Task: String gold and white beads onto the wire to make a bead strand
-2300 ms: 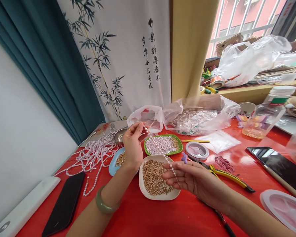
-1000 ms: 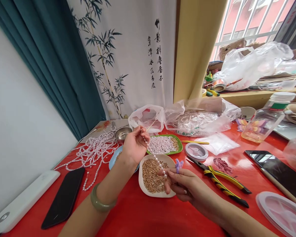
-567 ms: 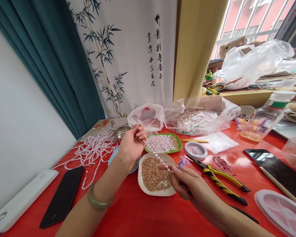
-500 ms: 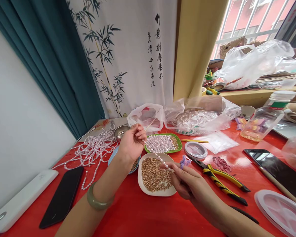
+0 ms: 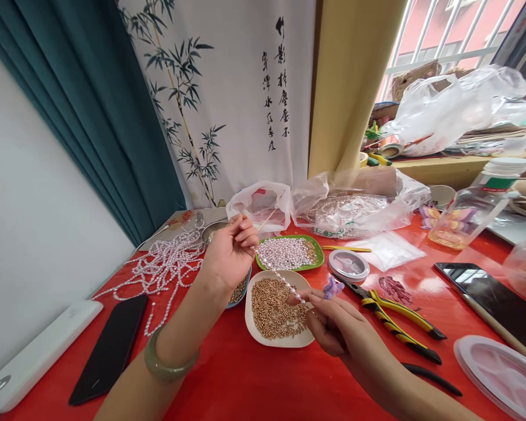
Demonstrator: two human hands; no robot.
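Observation:
My left hand [image 5: 229, 253] pinches the upper end of a short strand of white pearls [image 5: 279, 278], a thin stick poking up past its fingers. At the strand's lower end my right hand [image 5: 333, 323] pinches it shut over a white dish of gold beads [image 5: 275, 338]. The strand is stretched taut between both hands. A green plate of white pearls [image 5: 318, 255] lies just behind. A blue dish [image 5: 241, 293] is partly hidden under my left hand.
On the red table lie long pearl strands [image 5: 166, 266] at left, a black phone [image 5: 109, 349], a white bar [image 5: 35, 356], yellow-handled pliers [image 5: 394, 318], a thread spool [image 5: 349, 266], plastic bags [image 5: 346, 204], a tablet [image 5: 495, 298], a bottle [image 5: 477, 204] and a pink lid [image 5: 504, 374].
My right hand went from open under the strand to a pinch on its lower end. Both hands shifted slightly, and the strand stays taut over the gold-bead dish.

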